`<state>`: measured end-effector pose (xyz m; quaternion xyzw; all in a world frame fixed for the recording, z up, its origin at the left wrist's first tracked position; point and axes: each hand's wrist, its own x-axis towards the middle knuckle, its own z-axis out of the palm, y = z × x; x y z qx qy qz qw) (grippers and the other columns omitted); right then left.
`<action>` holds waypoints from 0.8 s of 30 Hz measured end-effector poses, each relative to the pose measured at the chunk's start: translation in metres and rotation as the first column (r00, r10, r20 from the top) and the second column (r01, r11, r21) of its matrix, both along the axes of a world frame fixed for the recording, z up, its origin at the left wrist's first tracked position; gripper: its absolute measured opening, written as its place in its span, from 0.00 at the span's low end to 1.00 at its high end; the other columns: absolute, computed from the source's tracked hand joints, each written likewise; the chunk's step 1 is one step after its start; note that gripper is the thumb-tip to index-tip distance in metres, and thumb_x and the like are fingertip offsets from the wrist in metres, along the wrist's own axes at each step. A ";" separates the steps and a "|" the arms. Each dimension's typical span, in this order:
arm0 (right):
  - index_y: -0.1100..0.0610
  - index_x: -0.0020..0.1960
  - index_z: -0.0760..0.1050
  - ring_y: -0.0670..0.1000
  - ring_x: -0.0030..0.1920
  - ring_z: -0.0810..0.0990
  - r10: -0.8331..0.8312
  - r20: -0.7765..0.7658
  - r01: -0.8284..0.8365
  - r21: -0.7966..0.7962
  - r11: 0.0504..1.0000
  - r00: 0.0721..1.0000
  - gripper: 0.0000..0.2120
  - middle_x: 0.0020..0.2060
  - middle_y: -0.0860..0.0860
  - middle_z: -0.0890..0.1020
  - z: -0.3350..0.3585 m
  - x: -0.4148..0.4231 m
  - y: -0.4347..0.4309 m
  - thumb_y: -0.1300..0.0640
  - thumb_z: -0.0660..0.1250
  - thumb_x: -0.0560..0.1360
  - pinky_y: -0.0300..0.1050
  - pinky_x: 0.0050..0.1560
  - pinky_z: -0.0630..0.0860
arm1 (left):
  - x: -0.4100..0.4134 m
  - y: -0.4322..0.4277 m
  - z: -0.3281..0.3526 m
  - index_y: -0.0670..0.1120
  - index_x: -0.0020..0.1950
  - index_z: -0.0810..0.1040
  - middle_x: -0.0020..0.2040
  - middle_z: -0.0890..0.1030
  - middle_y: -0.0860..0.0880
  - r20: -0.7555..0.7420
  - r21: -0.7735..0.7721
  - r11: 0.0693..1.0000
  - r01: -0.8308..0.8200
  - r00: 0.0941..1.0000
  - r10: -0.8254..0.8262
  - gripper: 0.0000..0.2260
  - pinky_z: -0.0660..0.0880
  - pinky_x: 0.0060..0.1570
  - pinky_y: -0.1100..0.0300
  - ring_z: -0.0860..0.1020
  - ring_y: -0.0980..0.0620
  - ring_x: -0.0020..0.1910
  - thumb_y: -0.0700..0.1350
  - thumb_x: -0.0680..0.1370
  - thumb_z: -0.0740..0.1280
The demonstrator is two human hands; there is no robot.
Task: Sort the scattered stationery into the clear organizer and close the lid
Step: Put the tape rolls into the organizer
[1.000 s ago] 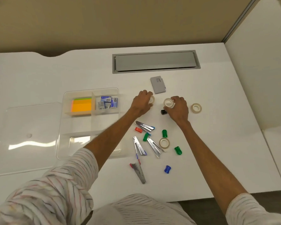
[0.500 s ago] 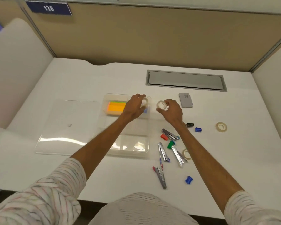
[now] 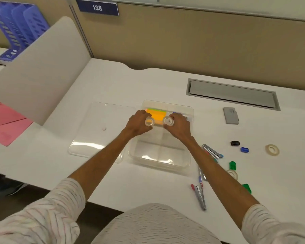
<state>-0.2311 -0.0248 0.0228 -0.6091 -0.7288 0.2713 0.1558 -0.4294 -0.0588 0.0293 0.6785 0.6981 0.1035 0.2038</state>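
A clear plastic compartment organizer (image 3: 187, 155) sits open at the middle of a white desk (image 3: 148, 85), with its flat clear lid (image 3: 95, 131) lying just to its left. Above the far compartments, the left hand (image 3: 138, 125) grips a small roll of clear tape (image 3: 149, 122) between curled fingers and thumb. Just beside it, the right hand (image 3: 180, 126) pinches a second clear tape roll (image 3: 168, 121). A stack of orange sticky notes (image 3: 158, 116) lies in the far-left compartment (partly hidden behind the hands). Scattered to the right are metal staplers (image 3: 212, 151), a green sharpener (image 3: 232, 165), a blue sharpener (image 3: 244, 149), a loose tape roll (image 3: 272, 150) and, farther back, a grey rectangular case (image 3: 230, 115).
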 end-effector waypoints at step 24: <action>0.53 0.66 0.72 0.54 0.71 0.62 0.091 0.124 -0.099 0.058 0.993 0.988 0.27 0.64 0.51 0.73 -0.025 -0.032 -0.018 0.48 0.73 0.69 0.55 0.62 0.67 | -0.015 -0.010 -0.024 0.48 0.73 0.65 0.72 0.66 0.44 -0.143 0.070 0.996 0.060 0.989 -0.050 0.27 0.66 0.61 0.48 0.63 0.45 0.71 0.48 0.75 0.68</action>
